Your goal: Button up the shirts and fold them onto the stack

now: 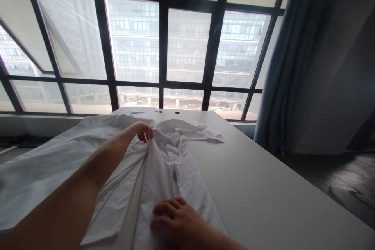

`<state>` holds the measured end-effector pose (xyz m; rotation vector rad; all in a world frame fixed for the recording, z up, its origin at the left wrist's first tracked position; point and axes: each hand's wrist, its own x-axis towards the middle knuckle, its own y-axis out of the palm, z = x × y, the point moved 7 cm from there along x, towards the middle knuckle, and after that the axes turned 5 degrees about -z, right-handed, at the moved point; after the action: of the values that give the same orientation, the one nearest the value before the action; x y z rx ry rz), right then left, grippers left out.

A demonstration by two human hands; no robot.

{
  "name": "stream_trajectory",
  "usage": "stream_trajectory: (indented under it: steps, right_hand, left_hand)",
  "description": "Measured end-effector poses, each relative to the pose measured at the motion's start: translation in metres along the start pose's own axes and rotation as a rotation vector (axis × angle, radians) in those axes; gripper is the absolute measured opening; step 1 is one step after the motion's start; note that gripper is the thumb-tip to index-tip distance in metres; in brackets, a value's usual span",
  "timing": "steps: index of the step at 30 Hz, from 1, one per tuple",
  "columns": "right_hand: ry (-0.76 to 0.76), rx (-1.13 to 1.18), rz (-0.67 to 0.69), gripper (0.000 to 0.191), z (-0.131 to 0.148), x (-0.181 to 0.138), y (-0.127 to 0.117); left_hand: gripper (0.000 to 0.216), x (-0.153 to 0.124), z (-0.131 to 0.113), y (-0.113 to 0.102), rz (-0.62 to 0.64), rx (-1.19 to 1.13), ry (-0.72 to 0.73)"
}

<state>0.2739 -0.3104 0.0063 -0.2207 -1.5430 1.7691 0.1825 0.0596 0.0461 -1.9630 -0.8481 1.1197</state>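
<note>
A white button-up shirt [164, 172] lies spread on a white table [263, 187], collar toward the window. My left hand [144, 131] reaches far forward and pinches the shirt's front edge close to the collar. My right hand [175, 220] rests near me on the lower part of the shirt, fingers curled and pressing the cloth down. One sleeve [205, 136] lies folded out to the right of the collar. The rest of the shirt drapes off to the left.
The table runs up to a large window with dark frames [162, 58]. Two small dark holes [168, 112] sit in the table's far end. A blue curtain [281, 70] hangs at the right, with dark floor [336, 187] below it.
</note>
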Motion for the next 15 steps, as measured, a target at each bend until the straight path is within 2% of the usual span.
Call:
stream_trajectory:
  steps: [2, 5, 9, 12, 15]
  right_hand:
    - [0.004, 0.002, -0.001, 0.047, 0.000, 0.000, -0.001]
    - [0.006, 0.010, 0.001, 0.048, 0.000, 0.000, -0.001]
    - [0.010, 0.008, 0.008, 0.046, 0.000, 0.001, -0.001]
    - [0.013, 0.035, 0.001, 0.046, 0.004, 0.000, -0.005]
    - [0.052, 0.104, -0.003, 0.043, 0.011, -0.002, -0.013]
  left_hand:
    - [0.017, 0.008, -0.005, 0.004, -0.055, 0.048, -0.009]
    - [0.016, 0.014, -0.014, 0.005, -0.207, 0.101, 0.033]
    - [0.021, 0.009, -0.021, 0.005, -0.349, 0.095, 0.101]
    - [0.038, -0.004, -0.014, 0.005, -0.378, 0.041, 0.098]
    - [0.064, -0.017, 0.004, 0.015, -0.291, -0.100, 0.063]
